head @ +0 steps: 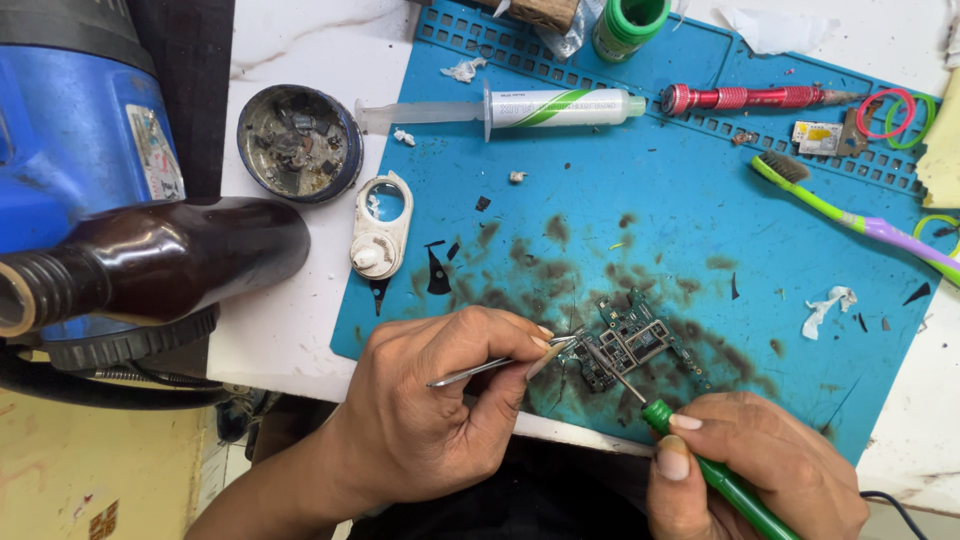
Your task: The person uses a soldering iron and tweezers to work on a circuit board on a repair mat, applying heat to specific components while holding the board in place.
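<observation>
Circuit board (628, 345), small, green and crowded with metal shields, lies on the stained near part of a blue work mat (700, 200), between the two hands and just beyond their fingertips. Left hand (440, 400) pinches a pair of metal tweezers (495, 366) between thumb and fingers, the tips reaching the board's left edge. Right hand (760, 470) is closed around a green-handled soldering iron (700, 462), whose thin metal tip slants up and left onto the board.

Beyond the left hand, a white plastic ring-shaped part (381, 226) rests at the mat's left edge on the white counter (290, 50), and further off sits a round metal tin (299, 142) holding scraps. Left of that hand, a dark brown bottle (160, 258) lies on its side against a blue machine (70, 120). Well beyond both hands lies a syringe (510, 108) with a white and green label, and a red-handled screwdriver (750, 98) to its right. Beyond the right hand, a green and purple toothbrush (850, 218) lies slanted, and a scrap of white paper (828, 306) sits nearer.
</observation>
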